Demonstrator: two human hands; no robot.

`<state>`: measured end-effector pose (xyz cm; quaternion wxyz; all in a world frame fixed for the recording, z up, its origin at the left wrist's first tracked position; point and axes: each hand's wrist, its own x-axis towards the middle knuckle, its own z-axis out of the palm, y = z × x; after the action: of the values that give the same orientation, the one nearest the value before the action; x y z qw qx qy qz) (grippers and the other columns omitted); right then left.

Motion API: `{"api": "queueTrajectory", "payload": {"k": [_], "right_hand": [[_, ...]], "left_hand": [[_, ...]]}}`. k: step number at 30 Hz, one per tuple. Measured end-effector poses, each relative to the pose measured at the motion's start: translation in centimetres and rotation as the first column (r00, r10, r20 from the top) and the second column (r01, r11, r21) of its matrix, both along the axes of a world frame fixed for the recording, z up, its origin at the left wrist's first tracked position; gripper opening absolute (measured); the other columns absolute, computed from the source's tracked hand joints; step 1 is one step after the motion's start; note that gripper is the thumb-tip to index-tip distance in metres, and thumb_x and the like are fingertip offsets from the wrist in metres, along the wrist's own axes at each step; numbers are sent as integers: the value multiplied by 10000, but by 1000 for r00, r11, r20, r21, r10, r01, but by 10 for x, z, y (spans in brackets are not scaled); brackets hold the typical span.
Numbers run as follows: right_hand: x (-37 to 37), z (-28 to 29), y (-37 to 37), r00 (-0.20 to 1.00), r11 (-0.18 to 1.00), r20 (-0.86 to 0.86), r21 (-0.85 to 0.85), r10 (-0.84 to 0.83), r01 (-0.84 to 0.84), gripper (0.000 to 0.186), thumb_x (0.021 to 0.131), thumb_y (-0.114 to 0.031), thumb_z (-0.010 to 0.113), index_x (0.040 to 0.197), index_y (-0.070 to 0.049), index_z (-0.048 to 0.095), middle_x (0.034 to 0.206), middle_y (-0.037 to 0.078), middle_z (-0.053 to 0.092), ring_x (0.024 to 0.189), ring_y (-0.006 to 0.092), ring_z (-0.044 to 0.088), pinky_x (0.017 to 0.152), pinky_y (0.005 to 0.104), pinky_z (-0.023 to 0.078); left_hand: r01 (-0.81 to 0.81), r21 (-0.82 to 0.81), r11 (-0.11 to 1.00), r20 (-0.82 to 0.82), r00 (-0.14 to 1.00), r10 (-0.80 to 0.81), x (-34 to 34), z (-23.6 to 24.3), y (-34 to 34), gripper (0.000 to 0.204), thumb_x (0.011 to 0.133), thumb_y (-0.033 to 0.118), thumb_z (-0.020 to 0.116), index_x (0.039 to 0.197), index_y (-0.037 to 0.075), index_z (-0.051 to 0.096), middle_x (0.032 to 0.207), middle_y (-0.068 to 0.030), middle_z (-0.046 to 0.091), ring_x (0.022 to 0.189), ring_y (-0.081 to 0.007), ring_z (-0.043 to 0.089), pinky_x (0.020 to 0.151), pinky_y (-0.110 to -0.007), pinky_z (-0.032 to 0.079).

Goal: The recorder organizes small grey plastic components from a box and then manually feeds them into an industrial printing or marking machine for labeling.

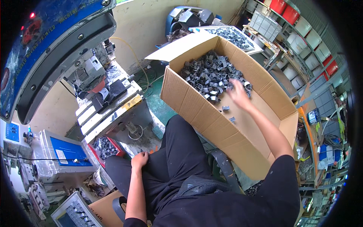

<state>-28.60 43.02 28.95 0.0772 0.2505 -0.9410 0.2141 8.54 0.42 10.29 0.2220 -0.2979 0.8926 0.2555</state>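
Inside a large cardboard box [196, 109], my right hand [239, 94] reaches to the near edge of a heap of small grey clip-like parts [213, 73]. Motion smears its fingers, so I cannot see whether they grip a part. Two loose parts [225, 108] lie on the box floor just below that hand. My left hand [140, 159] rests on my thigh with its fingers curled in; anything inside it is hidden. To the left stands a blue printing machine [49, 41], with a dark fixture [109, 95] on its slotted bed holding one grey part.
A red tray [117, 147] of similar parts sits below the machine bed. Behind the box is a board [247, 43] covered with more parts. Shelves with white and red buckets [291, 15] line the right. At lower left is a blue-fronted control box [70, 151].
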Motion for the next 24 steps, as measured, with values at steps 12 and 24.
{"api": "queueTrajectory", "payload": {"k": [12, 24], "right_hand": [[116, -38, 3, 886, 891, -97, 58, 454, -451, 548, 922, -222, 565, 1449, -170, 421, 1544, 201, 304, 1344, 424, 405, 1082, 508, 370], [94, -37, -43, 903, 907, -86, 51, 420, -417, 451, 883, -260, 580, 1328, -184, 561, 1485, 151, 399, 1355, 349, 415, 1074, 470, 370]], "left_hand": [[63, 3, 998, 9, 998, -63, -19, -2, 11, 518, 957, 497, 380, 1169, 155, 707, 1136, -191, 687, 1086, -376, 642, 960, -451, 483], [69, -11, 998, 9, 998, -69, -14, 1, 11, 541, 971, 525, 364, 1175, 155, 702, 1124, -189, 693, 1073, -378, 647, 944, -467, 488]]}}
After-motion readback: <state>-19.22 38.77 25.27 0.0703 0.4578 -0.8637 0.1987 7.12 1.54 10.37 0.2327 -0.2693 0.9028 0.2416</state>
